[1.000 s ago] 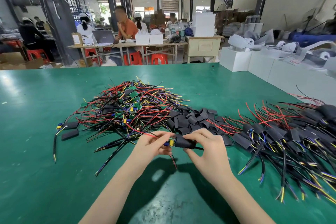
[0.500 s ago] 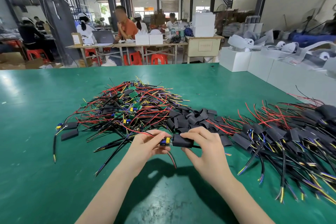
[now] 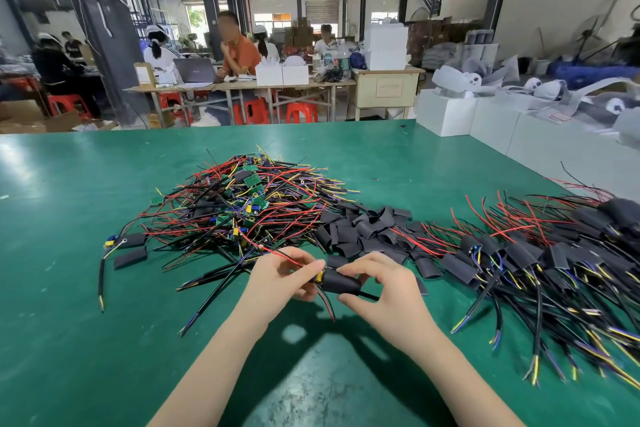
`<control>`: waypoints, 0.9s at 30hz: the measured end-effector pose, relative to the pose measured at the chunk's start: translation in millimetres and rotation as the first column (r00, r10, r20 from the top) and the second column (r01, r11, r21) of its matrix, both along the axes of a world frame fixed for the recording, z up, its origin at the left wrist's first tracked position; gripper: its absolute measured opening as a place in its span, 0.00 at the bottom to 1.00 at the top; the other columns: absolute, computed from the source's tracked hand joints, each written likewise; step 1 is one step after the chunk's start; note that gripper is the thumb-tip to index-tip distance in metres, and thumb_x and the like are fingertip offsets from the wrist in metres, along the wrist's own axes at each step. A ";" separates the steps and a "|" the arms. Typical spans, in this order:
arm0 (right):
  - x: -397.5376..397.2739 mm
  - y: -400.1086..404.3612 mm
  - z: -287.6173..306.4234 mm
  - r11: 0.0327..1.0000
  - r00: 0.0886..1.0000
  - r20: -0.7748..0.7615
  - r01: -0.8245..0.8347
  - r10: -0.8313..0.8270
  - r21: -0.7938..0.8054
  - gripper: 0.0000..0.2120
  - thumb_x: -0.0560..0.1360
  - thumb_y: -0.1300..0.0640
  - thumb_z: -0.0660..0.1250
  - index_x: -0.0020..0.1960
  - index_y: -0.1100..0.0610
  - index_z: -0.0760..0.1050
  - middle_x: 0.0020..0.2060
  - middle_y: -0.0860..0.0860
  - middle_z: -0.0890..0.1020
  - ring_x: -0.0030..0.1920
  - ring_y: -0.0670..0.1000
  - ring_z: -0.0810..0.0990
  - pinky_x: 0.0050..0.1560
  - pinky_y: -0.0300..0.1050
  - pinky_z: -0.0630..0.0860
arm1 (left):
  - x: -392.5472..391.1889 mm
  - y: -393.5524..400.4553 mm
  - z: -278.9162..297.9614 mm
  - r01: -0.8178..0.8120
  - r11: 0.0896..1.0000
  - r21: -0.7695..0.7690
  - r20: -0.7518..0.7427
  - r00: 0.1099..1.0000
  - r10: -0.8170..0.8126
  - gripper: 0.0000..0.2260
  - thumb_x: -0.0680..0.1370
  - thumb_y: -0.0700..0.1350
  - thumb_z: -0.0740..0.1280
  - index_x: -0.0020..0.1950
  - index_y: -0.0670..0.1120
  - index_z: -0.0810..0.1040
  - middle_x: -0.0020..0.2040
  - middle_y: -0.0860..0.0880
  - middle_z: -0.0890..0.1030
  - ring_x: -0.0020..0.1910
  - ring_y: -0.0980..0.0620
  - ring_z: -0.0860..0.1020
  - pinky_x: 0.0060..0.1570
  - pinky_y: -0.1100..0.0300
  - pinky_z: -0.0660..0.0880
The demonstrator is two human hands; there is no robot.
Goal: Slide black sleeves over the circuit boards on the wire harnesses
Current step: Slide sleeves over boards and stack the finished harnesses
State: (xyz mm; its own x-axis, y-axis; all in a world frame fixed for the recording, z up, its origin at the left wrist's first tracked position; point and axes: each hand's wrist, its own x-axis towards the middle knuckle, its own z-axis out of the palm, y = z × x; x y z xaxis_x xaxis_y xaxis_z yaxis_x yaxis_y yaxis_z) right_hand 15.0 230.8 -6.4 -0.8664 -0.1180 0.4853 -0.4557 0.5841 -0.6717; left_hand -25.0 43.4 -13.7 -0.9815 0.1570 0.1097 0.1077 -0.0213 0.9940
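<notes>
Left hand (image 3: 282, 276) pinches the harness, right hand (image 3: 377, 282) grips the black sleeve (image 3: 341, 281), board nearly covered; sleeved pile (image 3: 540, 260) right of frame; unsleeved heap (image 3: 242, 204) centre left looks bigger.

Lighting even and bright, daylight from far windows (image 3: 277, 15) plus overhead lamps; soft sheen patches on the green table (image 3: 69, 340); dark forearm shadows fall toward the viewer; wide-angle bending at frame edges; right-edge wire pile (image 3: 571, 288) and upper-left corner blurred; centre sharp.
</notes>
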 end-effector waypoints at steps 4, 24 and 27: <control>-0.1 -0.4 1.7 0.999 0.999 -0.034 0.035 -0.034 0.025 0.16 0.64 0.61 0.77 0.50 0.52 0.83 0.44 0.44 0.79 0.45 0.43 0.78 0.52 0.45 0.73 | 1.0 -6.6 2.2 0.126 0.991 0.054 0.022 0.992 -0.128 0.04 0.69 0.42 0.76 0.42 0.47 0.84 0.39 0.43 0.83 0.36 0.49 0.81 0.39 0.61 0.78; 0.9 0.1 -0.4 1.000 1.000 -0.025 -0.014 0.014 -0.026 0.16 0.62 0.62 0.78 0.48 0.50 0.83 0.42 0.44 0.80 0.43 0.41 0.78 0.46 0.28 0.69 | 1.9 -7.9 4.1 0.077 0.996 -0.036 0.040 0.996 -0.075 0.07 0.72 0.30 0.72 0.40 0.42 0.83 0.39 0.43 0.85 0.37 0.51 0.82 0.39 0.64 0.78; 0.6 -0.4 -2.3 0.999 0.999 -0.028 -0.023 0.022 -0.041 0.14 0.63 0.62 0.77 0.48 0.51 0.83 0.41 0.44 0.80 0.43 0.42 0.78 0.44 0.30 0.71 | 2.6 -6.2 4.5 0.060 0.997 -0.056 0.022 0.998 -0.059 0.06 0.72 0.31 0.72 0.42 0.41 0.83 0.39 0.45 0.85 0.37 0.53 0.82 0.38 0.64 0.78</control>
State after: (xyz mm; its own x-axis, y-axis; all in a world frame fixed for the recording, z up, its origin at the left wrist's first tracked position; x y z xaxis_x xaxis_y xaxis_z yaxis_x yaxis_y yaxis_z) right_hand 15.5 230.4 -8.7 -0.8501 -0.1164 0.5135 -0.4867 0.5458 -0.6820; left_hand -22.4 37.2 -9.2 -0.9722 0.2206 0.0790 0.0877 0.0298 0.9957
